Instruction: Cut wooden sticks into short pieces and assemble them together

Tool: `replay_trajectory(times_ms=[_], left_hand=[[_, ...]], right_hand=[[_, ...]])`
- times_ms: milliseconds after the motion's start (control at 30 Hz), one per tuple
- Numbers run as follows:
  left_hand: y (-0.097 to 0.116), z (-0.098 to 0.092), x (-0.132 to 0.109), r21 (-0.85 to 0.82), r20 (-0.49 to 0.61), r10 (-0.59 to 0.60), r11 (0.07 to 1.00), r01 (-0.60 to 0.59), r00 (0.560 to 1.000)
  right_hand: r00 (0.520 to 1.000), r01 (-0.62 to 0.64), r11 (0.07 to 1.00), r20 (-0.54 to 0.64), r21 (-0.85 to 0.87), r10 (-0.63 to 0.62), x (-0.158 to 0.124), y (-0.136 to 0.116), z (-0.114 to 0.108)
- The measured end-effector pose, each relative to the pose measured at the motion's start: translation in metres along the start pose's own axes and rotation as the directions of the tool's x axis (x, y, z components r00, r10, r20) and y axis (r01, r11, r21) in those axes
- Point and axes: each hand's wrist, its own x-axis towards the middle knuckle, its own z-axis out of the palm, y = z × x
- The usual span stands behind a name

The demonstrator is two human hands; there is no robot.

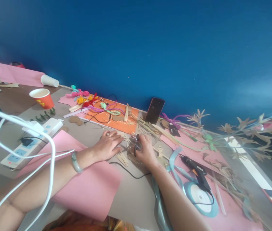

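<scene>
My left hand (108,145) lies low over the table with its fingers stretched out to the right, a ring on one finger and a jade-coloured bangle on the wrist. Beneath and beside its fingertips are cut pieces of dry straw (122,158). Just to the right, my right hand (145,150) is closed around a small pair of scissors (137,144) with dark handles; the blades are blurred and partly hidden. A pink paper sheet (97,189) sits under my left forearm.
A white power strip (33,142) and loose white cable (52,166) are at left, near a paper cup (42,98). Behind are orange paper (128,127) and a leaning phone (155,110). At right lie a glue gun (197,173), a ribbon roll (212,210) and dried stems (229,175).
</scene>
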Motion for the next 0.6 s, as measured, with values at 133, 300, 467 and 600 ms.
replay_trajectory(times_ms=[133, 300, 467, 600], left_hand=[[0.004, -0.004, 0.000, -0.044, -0.013, 0.022, 0.999, -0.023, 1.000], [-0.005, -0.004, 0.001, -0.063, -0.090, -0.065, 0.996, 0.060, 0.994], [-0.015, -0.001, 0.001, -0.076, -0.101, -0.101, 0.993, 0.093, 0.990], [-0.019, -0.002, 0.000, -0.049, -0.064, -0.071, 0.997, 0.067, 0.995]], right_hand=[[0.997, 0.041, 0.998, 0.066, -0.042, -0.038, 0.002, -0.006, 0.002], [0.989, 0.037, 0.998, 0.139, 0.055, -0.045, 0.000, -0.012, -0.006], [0.988, 0.030, 0.994, 0.145, 0.103, -0.045, -0.003, -0.016, -0.011], [0.985, 0.061, 0.995, 0.154, 0.073, -0.072, -0.004, -0.019, -0.011]])
